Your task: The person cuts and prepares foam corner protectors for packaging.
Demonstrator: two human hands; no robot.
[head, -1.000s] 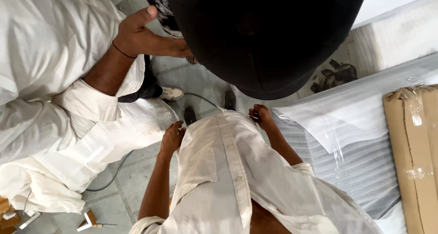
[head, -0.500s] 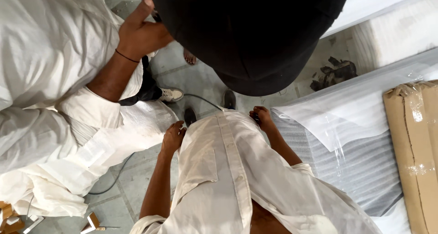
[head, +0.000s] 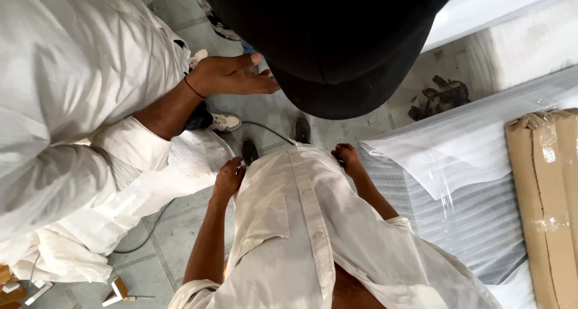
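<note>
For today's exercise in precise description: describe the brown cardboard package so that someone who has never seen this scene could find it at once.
Start at the right edge of the view, where ribbed grey foam sheeting lies under clear plastic film. The brown cardboard package stands at its far right. It is the only brown thing among white and grey wrappings, and clear tape shines on it.

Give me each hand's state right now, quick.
Left hand: closed, pinching the hem of the white shirt.
Right hand: fingers curled at the shirt's other edge; cannot tell if it grips.
</note>
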